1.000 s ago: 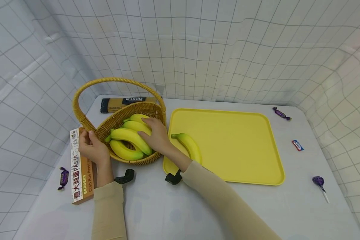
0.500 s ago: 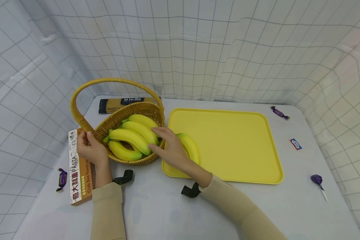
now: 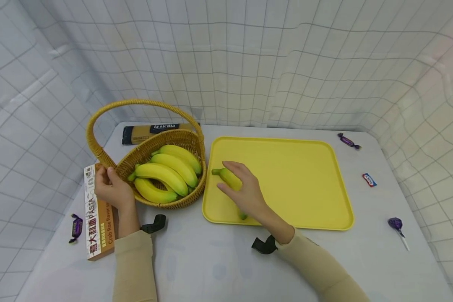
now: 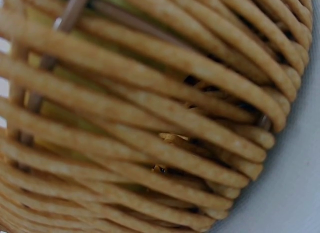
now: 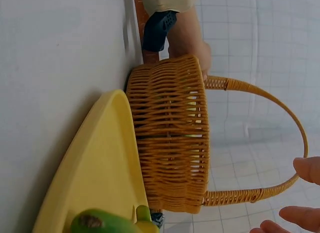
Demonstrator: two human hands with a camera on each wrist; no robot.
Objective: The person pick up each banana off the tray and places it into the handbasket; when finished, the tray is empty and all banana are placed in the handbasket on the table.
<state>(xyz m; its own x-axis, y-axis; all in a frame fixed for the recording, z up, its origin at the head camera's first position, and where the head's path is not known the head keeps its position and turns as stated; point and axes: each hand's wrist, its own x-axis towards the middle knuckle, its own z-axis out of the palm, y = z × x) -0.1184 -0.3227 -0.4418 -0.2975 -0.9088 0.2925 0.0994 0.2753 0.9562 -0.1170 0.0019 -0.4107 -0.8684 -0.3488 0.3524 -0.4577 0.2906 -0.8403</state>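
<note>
A wicker basket (image 3: 165, 135) with a tall handle stands at the left and holds several yellow bananas (image 3: 162, 173). My left hand (image 3: 111, 189) grips the basket's left side, thumb by the handle's base. The left wrist view is filled with the basket's weave (image 4: 150, 118). One more banana (image 3: 226, 177) lies on the yellow tray (image 3: 294, 180) near its left edge. My right hand (image 3: 245, 192) lies over this banana with its fingers spread and almost straight. The right wrist view shows the basket (image 5: 170, 133), the tray's edge (image 5: 100, 158), the banana's tip (image 5: 100, 224) and my fingertips (image 5: 307, 169).
An orange pasta box (image 3: 98, 214) lies beside my left hand. A dark pasta packet (image 3: 154, 129) lies behind the basket. Wrapped candies (image 3: 76, 226) (image 3: 347, 140) (image 3: 369, 179) and a purple lollipop (image 3: 396, 224) are scattered about. Grid-patterned cloth walls stand on three sides.
My right hand left the bananas in the basket and moved right onto the banana on the tray. The left hand stayed on the basket.
</note>
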